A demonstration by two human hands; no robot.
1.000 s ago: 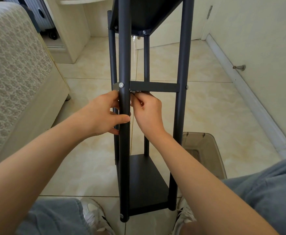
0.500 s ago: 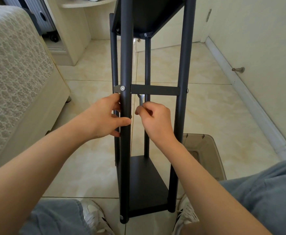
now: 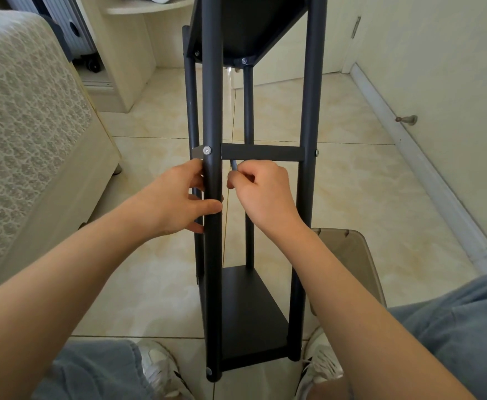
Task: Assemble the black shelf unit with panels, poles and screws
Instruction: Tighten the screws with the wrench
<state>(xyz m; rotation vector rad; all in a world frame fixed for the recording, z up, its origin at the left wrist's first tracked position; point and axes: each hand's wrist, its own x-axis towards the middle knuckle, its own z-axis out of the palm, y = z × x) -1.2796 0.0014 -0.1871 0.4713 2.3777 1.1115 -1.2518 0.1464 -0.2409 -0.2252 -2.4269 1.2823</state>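
The black shelf unit (image 3: 310, 111) stands on the tiled floor (image 3: 366, 197) between the person's white shoes, and its four poles run up past the top edge of the view. A lower panel (image 3: 251, 310) sits near the feet, and an upper panel (image 3: 248, 27) shows its underside at the top. About halfway up, a flat crossbar (image 3: 262, 152) spans the two near poles. Level with its left end a silver screw (image 3: 206, 150) sits in the near left pole (image 3: 212, 284), with a small grey bracket (image 3: 197, 151) just beside it.

The left hand (image 3: 178, 197) grips the near left pole just below that screw — thumb across the front, fingers curled behind. The right hand (image 3: 265, 192) is curled into a pinch on a thin grey metal tool (image 3: 233, 164). The tool's tip points up toward the underside of the crossbar, just right of the pole; whether it touches anything cannot be told.

The left shoe (image 3: 161, 368) and right shoe (image 3: 320, 368) flank the foot of the unit, with blue denim legs on either side.

To the left is a bed (image 3: 20, 125) with a lace-patterned cover. Behind it are a wheeled suitcase (image 3: 74, 30) and a cream cabinet (image 3: 126, 67). To the right, a translucent brown bin (image 3: 349, 255) sits on the floor near the right pole, partly hidden by the forearm. Further back, a door stop (image 3: 406, 120) juts from the wall.
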